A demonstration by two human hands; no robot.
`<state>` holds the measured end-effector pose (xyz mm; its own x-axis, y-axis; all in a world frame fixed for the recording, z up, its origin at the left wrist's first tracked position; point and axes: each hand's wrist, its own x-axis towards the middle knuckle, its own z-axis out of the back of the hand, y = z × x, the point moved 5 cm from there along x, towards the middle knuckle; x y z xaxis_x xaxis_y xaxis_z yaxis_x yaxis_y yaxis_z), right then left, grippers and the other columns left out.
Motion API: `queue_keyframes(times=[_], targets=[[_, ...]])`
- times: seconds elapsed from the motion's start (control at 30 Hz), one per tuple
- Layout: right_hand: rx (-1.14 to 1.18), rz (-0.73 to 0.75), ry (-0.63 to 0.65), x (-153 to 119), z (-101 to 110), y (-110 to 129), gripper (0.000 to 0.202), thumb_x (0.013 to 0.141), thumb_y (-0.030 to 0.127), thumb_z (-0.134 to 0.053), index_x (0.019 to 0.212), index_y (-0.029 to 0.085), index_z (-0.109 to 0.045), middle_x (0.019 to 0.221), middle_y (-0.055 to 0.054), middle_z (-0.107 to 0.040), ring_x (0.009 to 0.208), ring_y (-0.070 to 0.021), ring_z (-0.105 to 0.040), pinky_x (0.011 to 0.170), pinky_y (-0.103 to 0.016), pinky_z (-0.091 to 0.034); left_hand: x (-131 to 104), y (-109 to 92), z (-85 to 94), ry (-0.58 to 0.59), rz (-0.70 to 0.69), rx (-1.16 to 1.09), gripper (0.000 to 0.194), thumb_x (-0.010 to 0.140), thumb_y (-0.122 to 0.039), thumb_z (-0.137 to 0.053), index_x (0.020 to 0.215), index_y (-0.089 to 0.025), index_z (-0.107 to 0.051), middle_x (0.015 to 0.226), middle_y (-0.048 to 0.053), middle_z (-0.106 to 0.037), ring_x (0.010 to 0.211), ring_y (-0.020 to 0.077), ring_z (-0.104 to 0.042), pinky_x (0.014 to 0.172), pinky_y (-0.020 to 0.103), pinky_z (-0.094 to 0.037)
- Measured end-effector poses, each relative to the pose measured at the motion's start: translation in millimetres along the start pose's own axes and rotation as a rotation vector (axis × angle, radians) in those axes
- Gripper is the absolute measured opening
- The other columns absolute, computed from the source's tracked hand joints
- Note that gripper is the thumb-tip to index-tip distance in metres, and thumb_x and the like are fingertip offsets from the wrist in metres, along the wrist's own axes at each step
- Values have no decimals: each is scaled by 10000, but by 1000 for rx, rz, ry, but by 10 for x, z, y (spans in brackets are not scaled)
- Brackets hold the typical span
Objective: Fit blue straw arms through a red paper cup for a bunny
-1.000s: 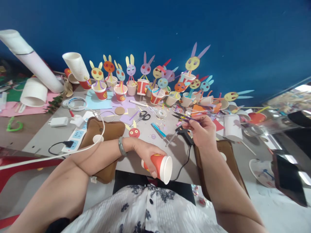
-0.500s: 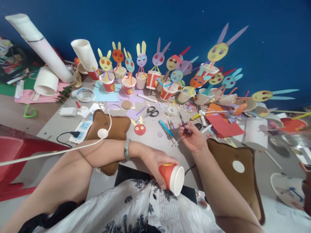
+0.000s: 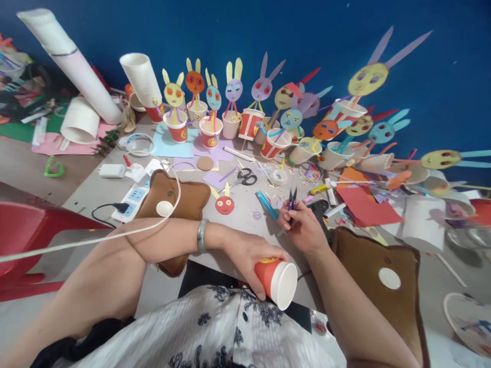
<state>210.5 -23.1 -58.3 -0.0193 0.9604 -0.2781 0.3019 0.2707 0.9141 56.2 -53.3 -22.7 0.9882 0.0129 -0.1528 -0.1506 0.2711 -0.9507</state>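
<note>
My left hand [image 3: 249,255] is wrapped round a red and white paper cup [image 3: 284,286], tilted with its white end toward the lower right. In my right hand [image 3: 305,230] is a small pair of dark purple snips [image 3: 292,205], blades pointing up and slightly apart. Left of that hand lies a blue craft knife [image 3: 267,204], its lower end close to my fingers. A red round paper face with yellow ears [image 3: 224,205] lies flat on the table [image 3: 245,232]. Black-handled scissors [image 3: 247,177] lie behind it.
Several paper cups with rabbit figures [image 3: 210,132] stand along the blue wall. Brown cushions [image 3: 178,197] lie on both sides, a white cable crossing the left one. A power strip [image 3: 132,200] is at left, red paper [image 3: 370,204] at right.
My right hand has shifted slightly left and down relative to the table, and the snips now point upright. The cup stays in my left hand. The camera view has turned a little.
</note>
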Motion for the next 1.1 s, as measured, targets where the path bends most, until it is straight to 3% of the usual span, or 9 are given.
queue_keyframes(times=[0.1,0.2,0.33,0.5,0.6,0.7,0.8,0.93,1.1], targets=[[3,52,11,-25,-26,-13,268,719,290,-813,746,223,-555,537,93,-374,453,-66,-347,478,-236,-260,-18,-23,56,-55,12,19,769,663,-453,-887,1290,-197,-523,1147,76,-691,1020,251,-662,931,383,-525],[8,89,32,-56,-53,-2,492,763,319,-826,608,216,-370,509,86,-300,448,-71,-310,470,-249,-228,-20,-32,109,-164,18,15,708,672,-396,-852,1261,-186,-521,1166,89,-674,1032,251,-658,934,390,-529],[-133,155,41,-110,-70,54,615,836,544,-749,586,232,-282,516,71,-264,458,-90,-275,454,-271,-249,-12,26,200,-394,27,-112,696,608,-365,-883,1185,-186,-537,1151,91,-669,1048,268,-656,932,406,-531],[-262,219,-11,-127,-22,59,545,724,776,-709,715,257,-541,564,18,-455,470,-133,-368,430,-313,-300,-45,173,320,-711,81,-396,807,580,-478,-934,1198,-158,-525,1164,128,-664,1079,295,-646,940,464,-534],[-266,205,10,-110,-15,6,698,564,869,-751,892,261,-652,570,-2,-523,479,-182,-468,447,-357,-382,-55,201,348,-795,13,-527,822,651,-467,-919,1289,-150,-509,1228,161,-653,1141,299,-639,984,482,-532],[-248,221,71,-109,-30,-14,849,449,881,-809,1024,265,-709,686,-56,-649,664,-282,-646,576,-424,-522,-50,207,354,-826,-61,-523,820,701,-439,-904,1361,-167,-501,1315,176,-629,1219,311,-617,1056,505,-504],[-218,220,95,-124,-20,-8,864,445,768,-898,1127,270,-720,966,-107,-754,928,-351,-719,777,-486,-595,-13,177,334,-778,-161,-470,809,724,-407,-891,1394,-187,-495,1378,167,-605,1281,316,-594,1109,508,-478],[-181,190,126,-158,11,1,906,443,754,-902,1171,248,-715,1010,-114,-775,958,-357,-733,827,-501,-605,28,43,304,-649,-338,-414,758,771,-327,-825,1433,-193,-481,1411,151,-590,1316,304,-581,1147,491,-462],[-208,196,103,-170,83,0,933,435,751,-905,1188,233,-713,1028,-124,-780,986,-369,-730,866,-507,-597,47,-6,311,-594,-308,-511,755,750,-331,-833,1417,-192,-508,1344,137,-629,1290,300,-596,1138,477,-477]])
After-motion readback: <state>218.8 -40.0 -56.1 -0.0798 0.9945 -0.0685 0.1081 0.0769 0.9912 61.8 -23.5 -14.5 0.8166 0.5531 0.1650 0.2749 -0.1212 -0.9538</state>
